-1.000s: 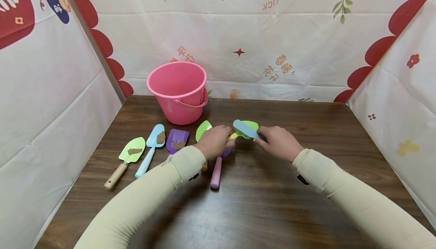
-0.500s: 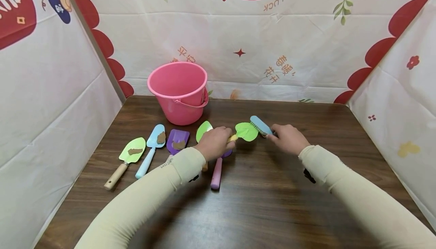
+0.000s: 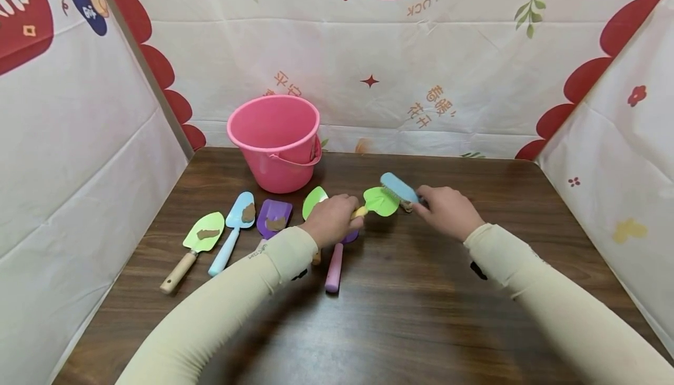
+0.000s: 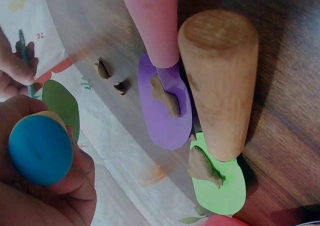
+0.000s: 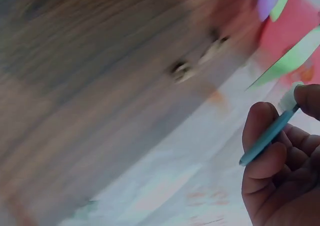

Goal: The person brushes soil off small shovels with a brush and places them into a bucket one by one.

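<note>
My left hand (image 3: 332,219) grips the yellow handle of a toy trowel with a green blade (image 3: 381,202); the handle's blue end (image 4: 41,150) faces the left wrist camera. A light-blue brush (image 3: 398,186) is in my right hand (image 3: 447,212), its head over the blade's right edge. In the right wrist view, fingers and thumb pinch the blue brush handle (image 5: 267,138). Brown clay-like lumps lie on the table below the blade, one lump (image 4: 102,68) larger than the other piece (image 4: 120,88). The green blade looks bare in the head view.
A pink bucket (image 3: 281,168) stands at the back left. On the left lie a green trowel (image 3: 192,250), a light-blue one (image 3: 231,233) and a purple one (image 3: 274,215), each bearing brown lumps. A pink-handled purple trowel (image 3: 334,268) and a wooden-handled green one (image 4: 220,85) lie by my left hand.
The brush first moved right off the green blade, then back left and up to its right edge. The blade turned to show its face; a brown lump now shows beside it.
</note>
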Demonstrator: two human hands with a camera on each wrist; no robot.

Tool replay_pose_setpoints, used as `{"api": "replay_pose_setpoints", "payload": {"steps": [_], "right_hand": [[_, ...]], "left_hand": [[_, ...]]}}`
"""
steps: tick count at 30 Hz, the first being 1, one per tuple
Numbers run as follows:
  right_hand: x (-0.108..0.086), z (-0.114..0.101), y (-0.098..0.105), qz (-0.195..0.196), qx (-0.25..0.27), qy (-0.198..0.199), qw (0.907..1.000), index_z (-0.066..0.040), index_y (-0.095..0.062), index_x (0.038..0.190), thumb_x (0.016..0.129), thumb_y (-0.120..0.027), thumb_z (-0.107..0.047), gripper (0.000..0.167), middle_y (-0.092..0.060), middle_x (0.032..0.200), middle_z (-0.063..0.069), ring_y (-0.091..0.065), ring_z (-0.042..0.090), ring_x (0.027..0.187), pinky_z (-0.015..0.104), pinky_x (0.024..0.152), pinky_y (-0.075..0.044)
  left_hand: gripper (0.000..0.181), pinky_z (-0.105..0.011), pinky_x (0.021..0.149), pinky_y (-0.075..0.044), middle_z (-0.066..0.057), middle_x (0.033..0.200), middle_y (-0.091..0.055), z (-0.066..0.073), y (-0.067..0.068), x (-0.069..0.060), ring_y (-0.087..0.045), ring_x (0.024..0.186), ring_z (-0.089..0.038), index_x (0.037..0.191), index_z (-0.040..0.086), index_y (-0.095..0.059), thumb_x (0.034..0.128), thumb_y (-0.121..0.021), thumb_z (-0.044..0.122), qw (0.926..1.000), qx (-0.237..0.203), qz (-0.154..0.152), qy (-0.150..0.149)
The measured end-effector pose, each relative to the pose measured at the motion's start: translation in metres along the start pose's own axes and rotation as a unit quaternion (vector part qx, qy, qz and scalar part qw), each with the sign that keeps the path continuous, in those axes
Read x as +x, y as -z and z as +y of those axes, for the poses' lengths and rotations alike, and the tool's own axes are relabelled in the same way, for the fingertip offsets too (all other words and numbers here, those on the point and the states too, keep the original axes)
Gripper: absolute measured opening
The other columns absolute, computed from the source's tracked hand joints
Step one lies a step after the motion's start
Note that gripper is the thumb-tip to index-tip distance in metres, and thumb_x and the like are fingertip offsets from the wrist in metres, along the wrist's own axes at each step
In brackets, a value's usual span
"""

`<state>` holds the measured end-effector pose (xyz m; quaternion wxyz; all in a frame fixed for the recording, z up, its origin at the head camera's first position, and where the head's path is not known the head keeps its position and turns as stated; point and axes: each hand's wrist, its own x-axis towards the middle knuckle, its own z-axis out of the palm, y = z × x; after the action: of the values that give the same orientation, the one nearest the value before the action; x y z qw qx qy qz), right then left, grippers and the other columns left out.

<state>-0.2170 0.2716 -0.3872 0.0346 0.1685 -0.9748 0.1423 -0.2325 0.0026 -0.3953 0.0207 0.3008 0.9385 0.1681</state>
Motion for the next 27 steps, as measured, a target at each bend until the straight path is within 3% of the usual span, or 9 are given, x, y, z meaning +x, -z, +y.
{"api": "replay_pose_setpoints", "payload": {"steps": [4, 7, 12, 19, 27], "right_hand": [[0.0, -0.027, -0.002, 0.014, -0.033, 0.072, 0.9968, -0.008, -0.059, 0.091, 0.095, -0.068, -0.023, 0.017, -0.049, 0.065, -0.003, -0.043, 0.013, 0.053, 0.032, 0.049, -0.038], [-0.001, -0.036, -0.007, 0.009, -0.044, 0.083, 0.9955, -0.01, -0.057, 0.088, 0.095, -0.067, -0.022, 0.018, -0.049, 0.065, -0.004, -0.044, 0.013, 0.054, 0.032, 0.05, -0.039], [0.0, -0.028, -0.015, -0.013, -0.023, 0.038, 0.9989, -0.01, -0.055, 0.088, 0.097, -0.064, -0.023, 0.018, -0.049, 0.065, -0.002, -0.044, 0.014, 0.054, 0.032, 0.05, -0.037], [0.002, 0.003, -0.025, -0.028, 0.0, -0.008, 0.9996, -0.006, -0.057, 0.096, 0.1, -0.059, -0.021, 0.016, -0.051, 0.067, 0.001, -0.044, 0.015, 0.053, 0.033, 0.051, -0.036], [0.0, 0.03, -0.023, -0.049, 0.01, -0.069, 0.9964, 0.001, -0.058, 0.108, 0.101, -0.058, -0.023, 0.025, -0.059, 0.076, 0.007, -0.049, 0.019, 0.057, 0.036, 0.053, -0.039]], "left_hand": [[0.016, -0.03, 0.063, -0.044, 0.0, 0.082, -0.054, 0.0, 0.0, -0.001, -0.052, 0.074, -0.015, 0.092, 0.014, -0.058, 0.0936, -0.062, 0.03, 1.0, -0.005, -0.004, 0.006], [0.016, -0.03, 0.063, -0.044, 0.0, 0.082, -0.054, 0.001, 0.001, -0.001, -0.053, 0.075, -0.015, 0.092, 0.014, -0.058, 0.094, -0.063, 0.03, 0.9999, -0.009, -0.007, 0.008], [0.018, -0.03, 0.063, -0.044, 0.0, 0.08, -0.056, 0.002, 0.002, -0.001, -0.053, 0.074, -0.015, 0.089, 0.014, -0.059, 0.094, -0.064, 0.03, 0.9997, -0.015, -0.013, 0.012], [0.017, -0.03, 0.063, -0.044, 0.001, 0.079, -0.056, 0.0, 0.002, -0.001, -0.053, 0.074, -0.015, 0.087, 0.015, -0.058, 0.0936, -0.063, 0.03, 0.9998, -0.012, -0.011, 0.009], [0.017, -0.029, 0.063, -0.044, 0.002, 0.079, -0.056, -0.002, 0.002, -0.001, -0.053, 0.073, -0.014, 0.088, 0.015, -0.06, 0.0932, -0.064, 0.03, 0.9998, -0.021, -0.003, 0.005]]}}
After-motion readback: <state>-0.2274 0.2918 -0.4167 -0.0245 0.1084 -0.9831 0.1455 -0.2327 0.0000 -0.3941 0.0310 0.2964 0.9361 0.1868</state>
